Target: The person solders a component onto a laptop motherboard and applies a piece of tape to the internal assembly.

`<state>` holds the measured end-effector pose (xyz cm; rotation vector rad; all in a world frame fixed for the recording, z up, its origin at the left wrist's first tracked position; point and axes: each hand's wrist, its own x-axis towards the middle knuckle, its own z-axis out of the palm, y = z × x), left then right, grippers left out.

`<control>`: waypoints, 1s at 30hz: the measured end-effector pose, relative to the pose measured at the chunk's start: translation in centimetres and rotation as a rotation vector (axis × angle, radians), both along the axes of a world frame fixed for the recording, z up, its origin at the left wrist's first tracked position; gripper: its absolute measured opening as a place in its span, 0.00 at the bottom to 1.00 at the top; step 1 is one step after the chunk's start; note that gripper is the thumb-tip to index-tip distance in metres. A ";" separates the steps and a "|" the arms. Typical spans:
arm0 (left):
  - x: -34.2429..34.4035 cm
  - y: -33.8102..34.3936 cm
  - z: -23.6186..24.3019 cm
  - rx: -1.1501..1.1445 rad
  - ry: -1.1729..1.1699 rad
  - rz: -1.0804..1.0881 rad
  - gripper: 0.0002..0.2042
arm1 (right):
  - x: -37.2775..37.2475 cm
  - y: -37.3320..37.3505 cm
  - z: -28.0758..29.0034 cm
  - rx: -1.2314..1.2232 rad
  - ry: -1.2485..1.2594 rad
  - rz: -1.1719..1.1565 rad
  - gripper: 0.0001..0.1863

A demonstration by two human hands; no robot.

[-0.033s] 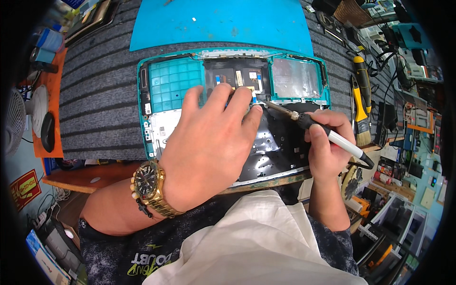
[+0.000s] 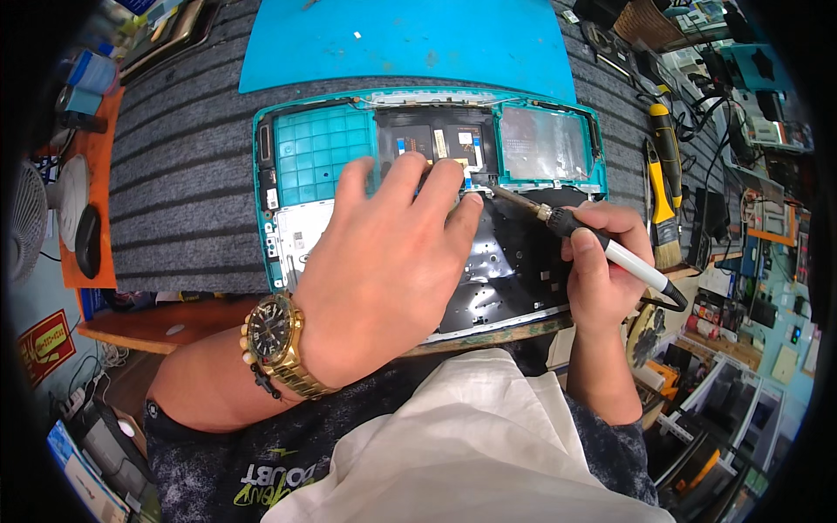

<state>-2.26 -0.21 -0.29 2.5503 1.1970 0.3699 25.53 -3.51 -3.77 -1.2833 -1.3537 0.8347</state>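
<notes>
A teal laptop palm-rest shell (image 2: 324, 144) lies inside up near the table's front edge, with a black keyboard backing sheet (image 2: 514, 240) and the touchpad section in its middle. My left hand (image 2: 384, 240) rests over it, fingers spread, fingertips near the touchpad section and a small blue-ended ribbon cable (image 2: 468, 181); the fingers hide part of that area. In my right hand (image 2: 606, 261) is a soldering iron (image 2: 632, 264) with a white and black handle, held like a pen. Its tip points left at the black sheet's upper edge, close to my left thumb; contact cannot be made out.
A ridged grey mat (image 2: 187, 192) covers the table, with a blue mat (image 2: 405, 48) beyond the shell. Yellow-handled brushes (image 2: 658, 183) lie at the right among tools and cables. On the left are a black computer mouse (image 2: 88, 241) and a fan (image 2: 29, 218).
The soldering iron's tip has shifted very slightly to the right. My left hand and the laptop shell stay where they were.
</notes>
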 end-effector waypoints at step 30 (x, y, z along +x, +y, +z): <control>0.0 -0.1 -0.3 0.029 -0.028 0.021 0.27 | -2.8 5.3 3.3 0.326 -0.791 0.557 0.30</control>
